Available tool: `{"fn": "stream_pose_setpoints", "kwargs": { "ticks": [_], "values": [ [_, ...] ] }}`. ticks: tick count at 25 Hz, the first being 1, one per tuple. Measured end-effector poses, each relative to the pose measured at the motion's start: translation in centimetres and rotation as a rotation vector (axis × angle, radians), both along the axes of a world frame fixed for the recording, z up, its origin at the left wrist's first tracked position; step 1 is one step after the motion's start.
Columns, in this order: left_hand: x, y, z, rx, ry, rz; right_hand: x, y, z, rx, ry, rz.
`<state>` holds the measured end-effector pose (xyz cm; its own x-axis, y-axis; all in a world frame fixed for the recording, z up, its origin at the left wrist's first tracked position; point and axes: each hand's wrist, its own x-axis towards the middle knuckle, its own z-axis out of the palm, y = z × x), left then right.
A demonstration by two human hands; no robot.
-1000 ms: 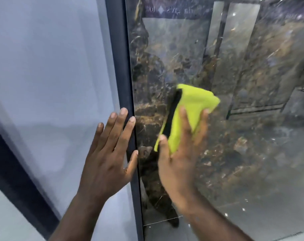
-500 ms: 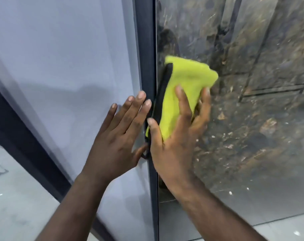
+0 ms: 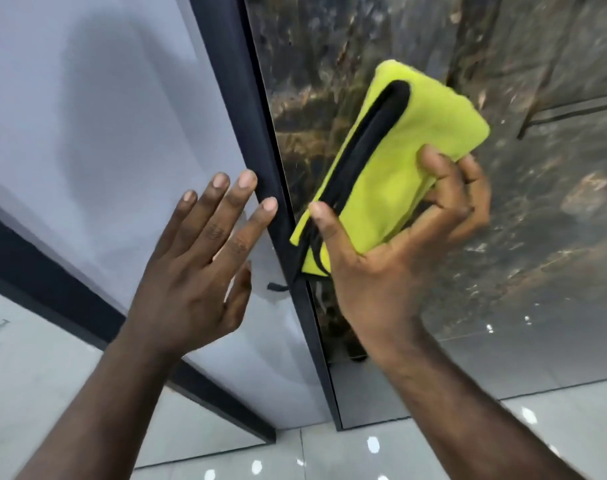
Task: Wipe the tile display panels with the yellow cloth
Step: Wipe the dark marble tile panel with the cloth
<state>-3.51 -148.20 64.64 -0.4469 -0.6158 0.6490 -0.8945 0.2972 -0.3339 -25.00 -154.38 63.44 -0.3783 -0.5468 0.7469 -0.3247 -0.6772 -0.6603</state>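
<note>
A: Holding what, that right hand (image 3: 392,271)?
B: The yellow cloth (image 3: 409,161), folded, its black edging showing. Thumb and curled fingers clasp it against the dark marbled panel (image 3: 537,237), right of centre.
A: And the left hand (image 3: 191,271)?
B: Fingers straight and spread, flat on the pale grey panel (image 3: 87,133) at centre left, index tip touching the dark frame strip (image 3: 257,133) between both panels.
A: Below?
B: Glossy light floor tiles (image 3: 330,452) along the bottom edge.

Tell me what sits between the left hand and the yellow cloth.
In the head view, the dark vertical frame strip separates the left hand, flat on the pale panel, from the yellow cloth on the dark marbled panel.
</note>
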Motion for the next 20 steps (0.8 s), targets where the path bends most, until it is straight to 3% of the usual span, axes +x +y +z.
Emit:
{"fn": "stream_pose_setpoints", "kwargs": {
  "ticks": [4,7,11,13,17,20],
  "values": [
    [-0.4,0.2,0.0,-0.060,0.006,-0.018,1.0,2.2,-2.2,0.082,0.074,0.115],
    [-0.4,-1.0,1.1,-0.135,-0.014,-0.089,0.5,0.7,0.5,-0.088,0.208,0.141],
    [0.1,-2.6,1.9,-0.210,-0.014,-0.175,-0.8,0.4,0.2,0.055,-0.016,-0.103],
    [0.3,-3.1,2.1,-0.222,-0.038,-0.213,1.2,2.5,-1.7,0.185,-0.055,-0.086],
    [1.0,-3.8,2.9,-0.234,-0.101,-0.285,3.0,2.8,-0.1,0.065,0.118,-0.054],
    [1.3,-4.6,2.6,-0.257,-0.132,-0.296,0.2,0.8,0.0,0.148,-0.069,-0.236]
  ]
}}
